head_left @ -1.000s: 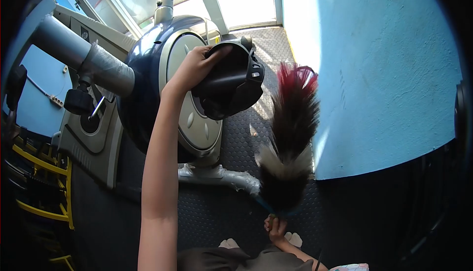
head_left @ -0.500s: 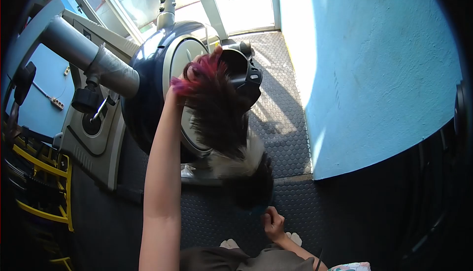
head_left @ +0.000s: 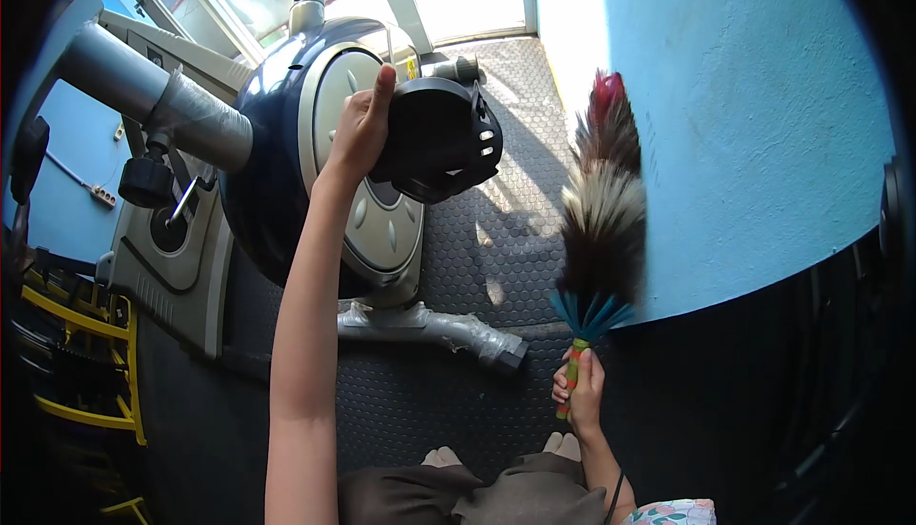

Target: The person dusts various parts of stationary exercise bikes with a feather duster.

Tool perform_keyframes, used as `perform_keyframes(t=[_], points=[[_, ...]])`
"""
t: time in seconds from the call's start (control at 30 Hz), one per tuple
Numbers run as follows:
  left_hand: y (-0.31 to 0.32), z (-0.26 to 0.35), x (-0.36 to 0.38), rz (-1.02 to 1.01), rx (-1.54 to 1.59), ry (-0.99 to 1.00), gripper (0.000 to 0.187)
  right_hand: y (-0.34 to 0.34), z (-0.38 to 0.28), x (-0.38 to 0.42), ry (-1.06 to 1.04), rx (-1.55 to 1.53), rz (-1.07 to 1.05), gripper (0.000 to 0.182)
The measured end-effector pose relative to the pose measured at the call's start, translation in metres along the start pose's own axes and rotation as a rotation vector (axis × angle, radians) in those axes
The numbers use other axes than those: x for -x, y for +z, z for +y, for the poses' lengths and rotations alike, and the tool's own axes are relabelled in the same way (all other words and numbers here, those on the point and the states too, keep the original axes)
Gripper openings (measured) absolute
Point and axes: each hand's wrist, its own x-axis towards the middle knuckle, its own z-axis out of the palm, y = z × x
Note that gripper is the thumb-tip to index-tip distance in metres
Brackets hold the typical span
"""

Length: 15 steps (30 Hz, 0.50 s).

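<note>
My left hand [head_left: 361,132] is closed on the near-left edge of a black pedal [head_left: 434,138] of the exercise bike, its thumb pointing up along the side. My right hand [head_left: 584,389] grips the green and orange handle of a feather duster [head_left: 604,224]. The duster stands out upward from that hand, with blue bristles at its base, then dark, white and brown feathers and a red tip. Its feathers are beside the blue wall [head_left: 744,143], right of the pedal; whether they touch the wall I cannot tell.
The bike's round body [head_left: 358,162] and plastic-wrapped foot bar [head_left: 434,329] stand on a dark studded floor [head_left: 420,401]. A grey machine frame [head_left: 172,286] and yellow rack [head_left: 86,410] are at left. A glass door [head_left: 468,0] is at the top.
The duster has swung right, away from the pedal and my left hand, to the wall side. My right hand has moved right and slightly up. The pedal and my left hand now show uncovered.
</note>
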Motion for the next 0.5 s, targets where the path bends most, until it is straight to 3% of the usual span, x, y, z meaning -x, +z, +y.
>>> perform_keyframes(t=[0.07, 0.13, 0.17, 0.33, 0.4, 0.5], points=[[0.001, 0.004, 0.006, -0.008, -0.056, 0.05, 0.074, 0.004, 0.001, -0.01, 0.06, 0.006, -0.001, 0.035], [0.008, 0.01, 0.014, 0.068, 0.023, 0.209, 0.075, 0.017, 0.01, -0.013, 0.271, 0.037, -0.126, 0.037], [0.004, 0.012, 0.018, -0.044, 0.024, 0.231, 0.069, 0.024, 0.022, -0.012, 0.329, 0.031, -0.195, 0.036], [0.0, 0.01, 0.038, -0.096, -0.107, 0.413, 0.056, 0.072, 0.078, 0.01, 0.612, -0.01, -0.445, 0.035], [0.003, 0.008, 0.051, 0.033, -0.309, 0.576, 0.052, 0.082, 0.085, 0.002, 0.607, -0.019, -0.429, 0.035], [-0.007, 0.014, 0.076, 0.089, -0.656, 0.585, 0.053, 0.097, 0.078, -0.037, 0.504, -0.048, -0.364, 0.035]])
